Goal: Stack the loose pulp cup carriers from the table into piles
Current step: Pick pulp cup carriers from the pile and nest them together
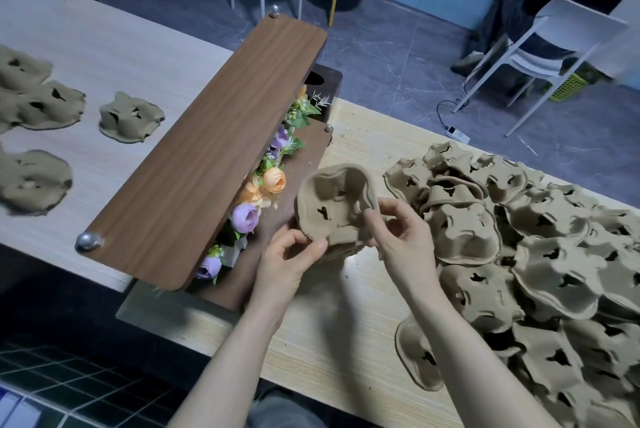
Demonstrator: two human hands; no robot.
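Observation:
A small stack of brown pulp cup carriers [334, 206] is held above the light wooden table [346, 323], tilted with its hollow side toward me. My left hand [291, 261] pinches its lower left rim. My right hand [398, 230] pinches its right edge with thumb and fingers. A big heap of loose pulp carriers [540, 261] covers the table to the right of my hands. Several more carriers [130, 116] lie face down on the other table at the left.
A dark wooden shelf divider [207, 150] with artificial flowers [273, 182] under it runs between the two tables, just left of my hands. A white chair [550, 47] and a person's legs are on the floor at the back right.

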